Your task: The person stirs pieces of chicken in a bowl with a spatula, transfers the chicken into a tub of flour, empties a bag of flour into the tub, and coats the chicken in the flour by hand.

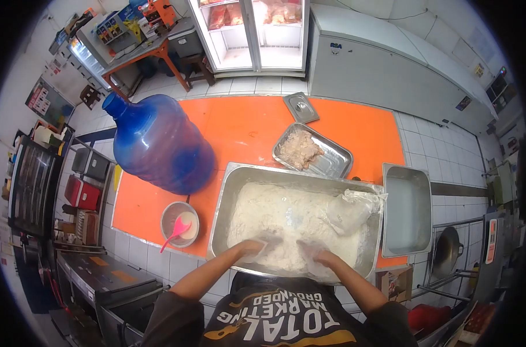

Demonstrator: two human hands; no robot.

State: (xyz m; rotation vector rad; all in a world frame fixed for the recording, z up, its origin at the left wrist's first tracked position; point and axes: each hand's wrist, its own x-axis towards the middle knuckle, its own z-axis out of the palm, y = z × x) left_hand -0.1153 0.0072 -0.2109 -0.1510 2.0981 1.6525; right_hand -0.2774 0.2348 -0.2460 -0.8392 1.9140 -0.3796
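A large metal tray point(218, 231) of white flour point(292, 211) lies at the front of the orange table. Both hands are down in the flour near the tray's front edge, a short gap between them. Flour and what looks like a thin clear glove cover my left hand point(264, 246); its fingers are blurred. My right hand point(318, 254) looks much the same, its fingers hard to make out. A crumpled clear plastic bag point(352, 211) rests on the flour at the right. Behind the tray, a smaller metal tray point(335, 159) holds pale raw meat point(299, 149).
Left of the flour stand a big blue water bottle point(159, 141) and a metal bowl point(169, 218) with a pink spoon point(179, 230). A deep metal container point(408, 208) is at the right edge of the orange table point(245, 124). A metal lid point(301, 107) lies behind.
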